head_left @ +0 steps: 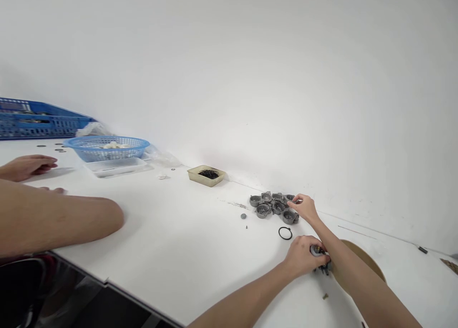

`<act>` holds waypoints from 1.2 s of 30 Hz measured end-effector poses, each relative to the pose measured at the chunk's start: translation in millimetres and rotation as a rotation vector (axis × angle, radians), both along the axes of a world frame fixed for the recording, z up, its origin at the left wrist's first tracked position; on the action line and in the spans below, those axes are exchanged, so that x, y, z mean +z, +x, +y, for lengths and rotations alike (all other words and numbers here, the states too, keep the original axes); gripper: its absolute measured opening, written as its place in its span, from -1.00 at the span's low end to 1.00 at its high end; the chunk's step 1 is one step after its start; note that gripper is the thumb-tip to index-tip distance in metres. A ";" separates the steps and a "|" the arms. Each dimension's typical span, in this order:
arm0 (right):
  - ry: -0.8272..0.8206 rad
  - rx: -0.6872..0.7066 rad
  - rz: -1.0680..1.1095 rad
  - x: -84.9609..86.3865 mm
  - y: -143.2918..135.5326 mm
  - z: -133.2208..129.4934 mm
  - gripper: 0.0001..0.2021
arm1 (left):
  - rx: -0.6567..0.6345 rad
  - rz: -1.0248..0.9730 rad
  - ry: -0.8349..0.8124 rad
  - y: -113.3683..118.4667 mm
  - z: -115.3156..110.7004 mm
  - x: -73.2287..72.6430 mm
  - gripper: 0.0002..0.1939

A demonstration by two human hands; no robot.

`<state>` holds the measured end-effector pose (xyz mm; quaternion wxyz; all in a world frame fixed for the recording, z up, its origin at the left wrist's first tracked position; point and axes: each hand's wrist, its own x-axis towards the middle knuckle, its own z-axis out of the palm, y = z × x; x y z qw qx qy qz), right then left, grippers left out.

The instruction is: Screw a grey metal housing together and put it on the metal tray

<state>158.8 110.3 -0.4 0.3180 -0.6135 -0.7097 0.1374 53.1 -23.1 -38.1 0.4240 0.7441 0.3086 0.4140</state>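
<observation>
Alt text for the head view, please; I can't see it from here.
The left hand holds a small grey part at a white table, while the right hand reaches to clustered round grey parts. Nearby are a black ring and a tray of thin black pieces; another person's arm and blue baskets are at picture left.

Left hand point(303, 255) grips a dark part; right hand point(303, 206) touches grey housings point(275, 206).

Single head-worn view, facing forward and down.
</observation>
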 end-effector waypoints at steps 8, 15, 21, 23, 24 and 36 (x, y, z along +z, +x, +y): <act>0.145 -0.114 0.339 24.5 43.0 -24.2 -0.72 | -0.158 0.059 0.139 -11.8 3.6 0.4 -0.73; 0.320 -0.053 0.292 49.4 89.6 -84.6 -0.69 | -0.249 0.297 0.236 -37.2 19.3 4.7 -0.32; 0.419 0.079 0.036 41.8 106.4 -126.3 -0.85 | -0.277 0.414 0.266 -51.6 27.7 13.0 -0.20; 0.432 0.126 -0.077 38.2 108.9 -137.1 -0.91 | -0.262 0.435 0.295 -53.6 29.5 15.8 -0.24; 0.438 0.147 -0.136 36.4 109.6 -142.2 -0.93 | -0.249 0.442 0.311 -54.3 30.2 17.0 -0.28; 0.684 0.414 -0.753 7.8 104.0 -171.7 -0.75 | -0.195 0.361 0.204 -52.9 32.1 15.2 -0.57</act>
